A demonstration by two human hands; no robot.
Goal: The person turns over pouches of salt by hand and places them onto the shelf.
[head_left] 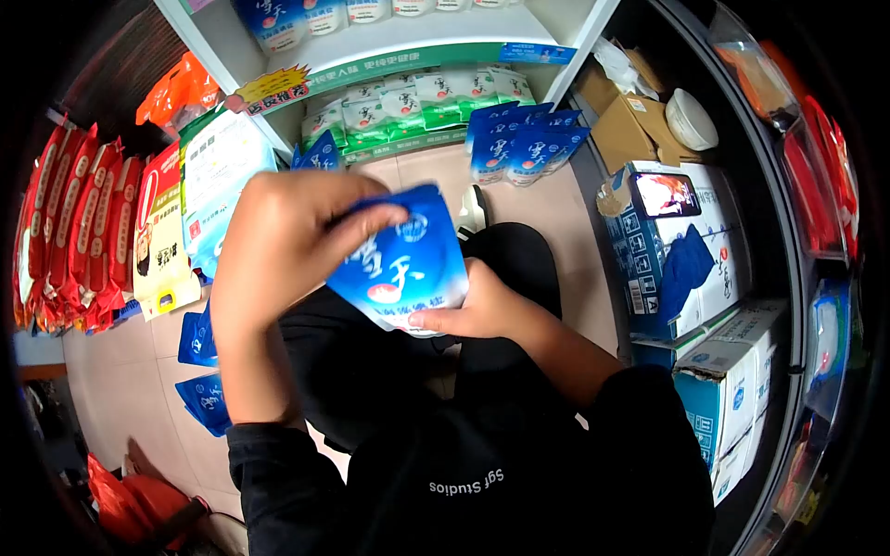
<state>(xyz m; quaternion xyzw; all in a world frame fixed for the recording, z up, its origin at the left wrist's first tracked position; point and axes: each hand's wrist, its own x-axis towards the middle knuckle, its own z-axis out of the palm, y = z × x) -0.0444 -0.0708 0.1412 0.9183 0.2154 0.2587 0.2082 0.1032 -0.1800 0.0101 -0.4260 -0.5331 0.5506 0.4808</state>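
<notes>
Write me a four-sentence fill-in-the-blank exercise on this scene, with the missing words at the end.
1. The left hand and right hand are both on a pouch that is mostly ____.
2. The packs on the lower shelf are white and ____.
3. The bowl is ____.
4. Lettering on the black top reads "Sgf ____".

Missing words: blue; green; white; Studios.

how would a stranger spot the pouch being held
Start from the white shelf unit, then look nearer the camera. A blue pouch with white lettering has the left hand near its top and the right hand lower down. Similar blue pouches stand on the floor; only this one is held.
</notes>
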